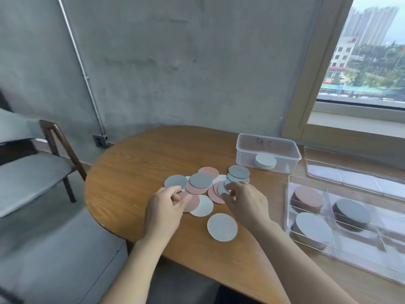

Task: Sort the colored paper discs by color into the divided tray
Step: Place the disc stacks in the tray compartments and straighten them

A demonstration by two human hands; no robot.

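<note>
Now both arms reach over the pile of discs [200, 180] on the counter [135, 163]. Curled fingers of the left hand [164, 207] pinch a pink disc [194, 203]. The right hand [246, 202] pinches a pale disc [223, 188]. The divided tray [287, 205] sits at the right.

**Materials and finishes, sorting station**

Tabletop [135, 172]: wood with visible grain and a smooth, low-sheen finish.
Paper discs [222, 227]: matt and flat, in pink, grey and white.
Divided tray [372, 244]: clear, glossy plastic.
Container [247, 154]: translucent, slightly frosted plastic.
Wall [175, 62]: rough, matt concrete.
Pipe [87, 80]: dull metal.
Chair frame [54, 137]: dark wood.
Cushion [32, 172]: grey cloth.
</note>
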